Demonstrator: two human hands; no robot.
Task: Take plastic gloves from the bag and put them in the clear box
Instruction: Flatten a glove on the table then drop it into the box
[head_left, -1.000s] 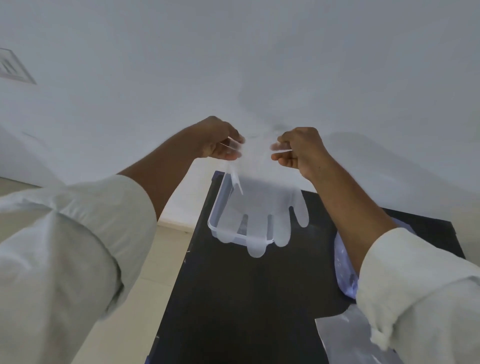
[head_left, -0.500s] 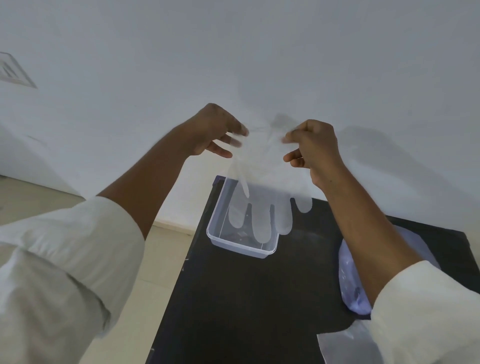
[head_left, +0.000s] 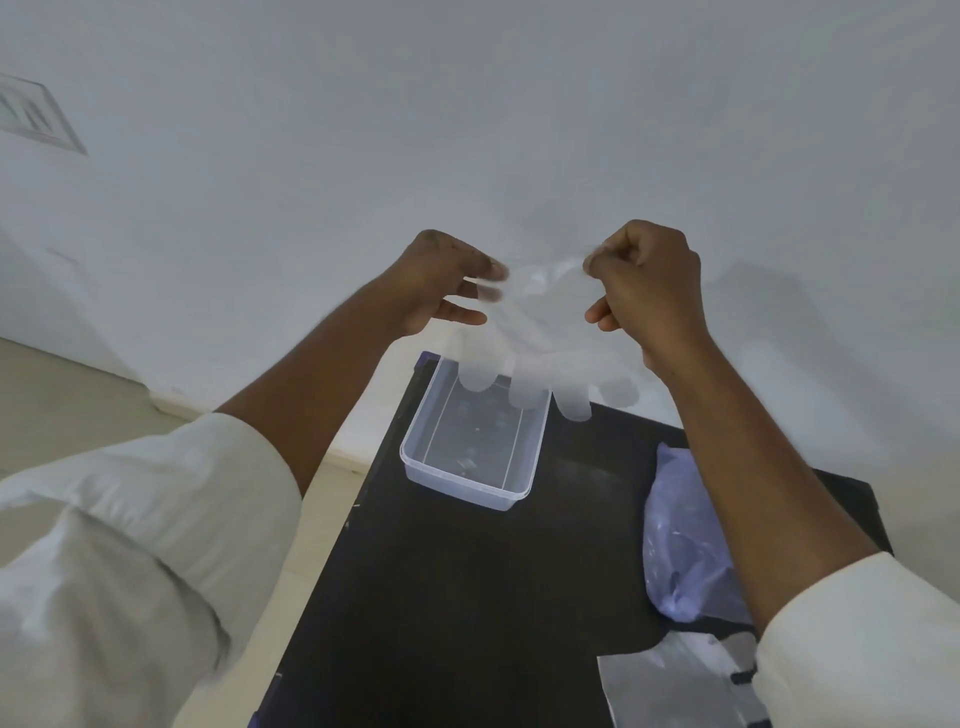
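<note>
Right hand grip: the right hand (head_left: 644, 291) is curling into a near fist, thumb and fingers pinching the right side of the cuff of a plastic glove (head_left: 540, 338).
Left hand grip: the left hand (head_left: 441, 283) is reaching to the left side of the cuff; its fingertips are blurred, so it seems to be pinching the film, but I cannot tell for sure.
Glove: it is hanging in the air between the two hands, cuff up and finger ends pointing down, thin and see-through against the wall (head_left: 467, 130).
Glove over box: the finger ends are dangling above the far end of the clear box (head_left: 470, 452) and are not touching it.
Clear box: it is sitting open on the black desk (head_left: 467, 597), close to the desk's far left corner, its long side running along the left edge.
Bag: a crumpled bluish plastic bag (head_left: 680, 540) is lying near the right edge of the desk, partly hidden behind the right forearm and well apart from the box.
Sheet: a flat, shiny clear sheet (head_left: 670, 686) is lying at the near right corner of the desk, just below the bag.
Sleeves: both forearms are showing bare, with white sleeves (head_left: 130, 545) rolled up toward the elbows.
Surroundings: pale floor (head_left: 67, 400) is showing to the left of the desk.
</note>
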